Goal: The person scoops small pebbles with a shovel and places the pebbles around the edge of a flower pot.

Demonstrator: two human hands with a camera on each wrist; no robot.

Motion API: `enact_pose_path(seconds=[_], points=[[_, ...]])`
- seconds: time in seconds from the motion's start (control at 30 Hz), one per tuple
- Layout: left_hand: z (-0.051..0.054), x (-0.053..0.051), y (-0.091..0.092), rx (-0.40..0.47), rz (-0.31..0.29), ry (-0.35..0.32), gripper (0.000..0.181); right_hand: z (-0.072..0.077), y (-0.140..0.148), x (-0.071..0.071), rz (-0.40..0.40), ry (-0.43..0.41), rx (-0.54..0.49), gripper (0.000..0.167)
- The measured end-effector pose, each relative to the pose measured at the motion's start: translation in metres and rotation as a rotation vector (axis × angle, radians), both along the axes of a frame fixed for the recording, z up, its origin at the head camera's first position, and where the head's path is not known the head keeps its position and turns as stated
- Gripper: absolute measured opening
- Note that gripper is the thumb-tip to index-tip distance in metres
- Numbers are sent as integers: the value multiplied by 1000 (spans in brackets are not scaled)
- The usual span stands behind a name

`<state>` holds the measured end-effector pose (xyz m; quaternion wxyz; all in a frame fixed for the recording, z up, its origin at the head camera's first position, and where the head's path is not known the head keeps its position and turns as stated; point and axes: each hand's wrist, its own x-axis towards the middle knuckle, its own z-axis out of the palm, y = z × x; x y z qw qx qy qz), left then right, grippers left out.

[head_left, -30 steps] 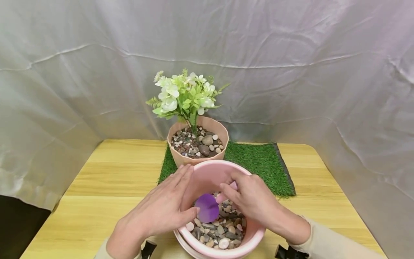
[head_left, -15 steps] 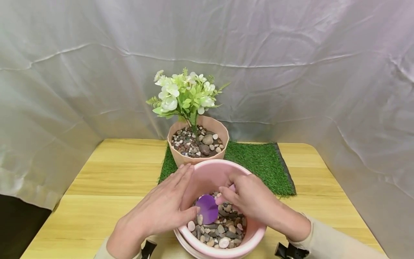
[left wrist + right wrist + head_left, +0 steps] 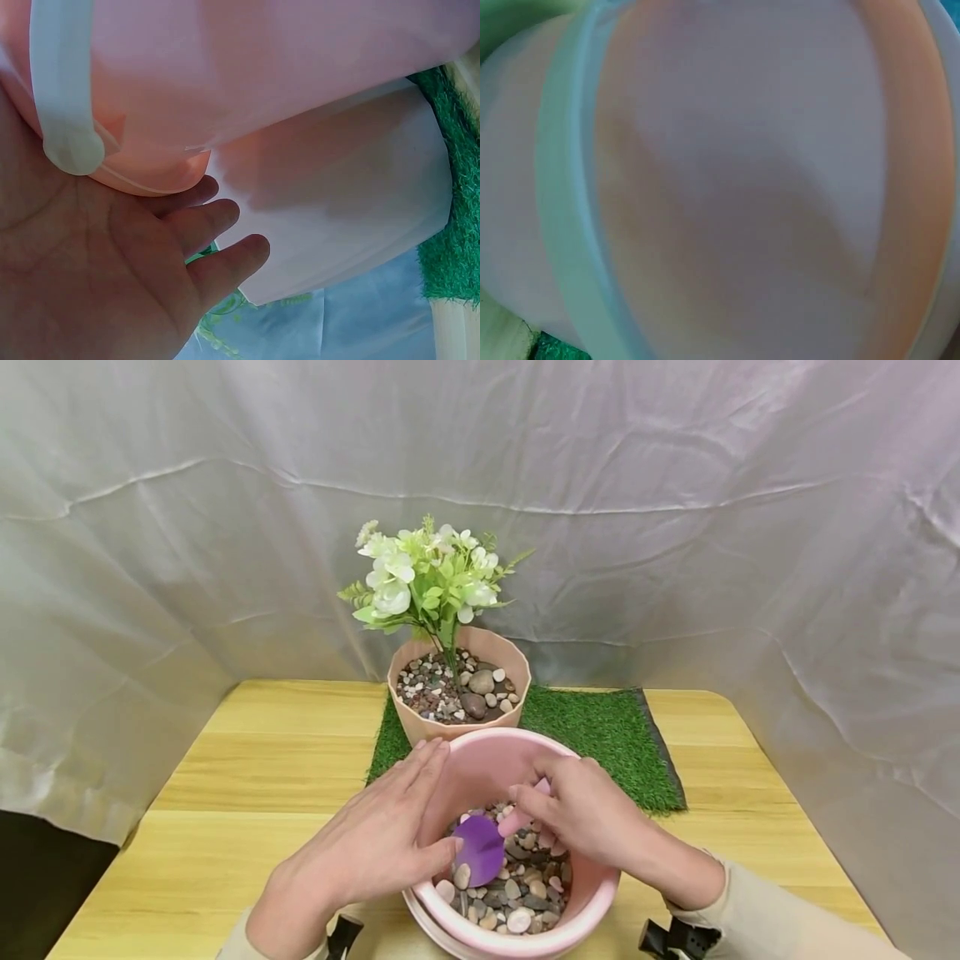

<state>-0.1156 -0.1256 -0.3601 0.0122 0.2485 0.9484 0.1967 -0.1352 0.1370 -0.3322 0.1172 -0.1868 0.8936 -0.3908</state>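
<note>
A pink bucket (image 3: 600, 906) stands at the table's near side with a layer of mixed pebbles (image 3: 517, 893) inside. My left hand (image 3: 367, 839) rests on its left rim, fingers straight and thumb over the inside edge. In the left wrist view, the palm (image 3: 97, 255) lies by the bucket's outer wall (image 3: 285, 60) and its pale carrying handle (image 3: 66, 82). Reaching in from the right, my right hand (image 3: 585, 814) grips the pink handle of a toy shovel. The purple shovel blade (image 3: 480, 852) is down among the pebbles. In the right wrist view only the bucket's outside (image 3: 742, 150) fills the frame.
Just behind the bucket stands a peach flowerpot (image 3: 457, 727) with white artificial flowers (image 3: 431, 577) and stones. It sits on a green turf mat (image 3: 600, 735) on the wooden table (image 3: 270, 752). Grey curtains (image 3: 600, 527) enclose the back and sides.
The shovel blade has shifted slightly toward the near side, and pebbles by its left edge have moved. My right hand follows a little, with more handle showing. The left hand stays put.
</note>
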Motion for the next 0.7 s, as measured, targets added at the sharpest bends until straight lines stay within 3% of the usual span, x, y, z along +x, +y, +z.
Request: enact_pose_path(seconds=[0.5, 0.7], points=[[-1, -1, -1, 4, -9, -24, 102, 8, 11, -8, -36, -138, -113, 26], [0, 0, -2, 18, 14, -64, 111, 13, 22, -14, -65, -220, -171, 27]])
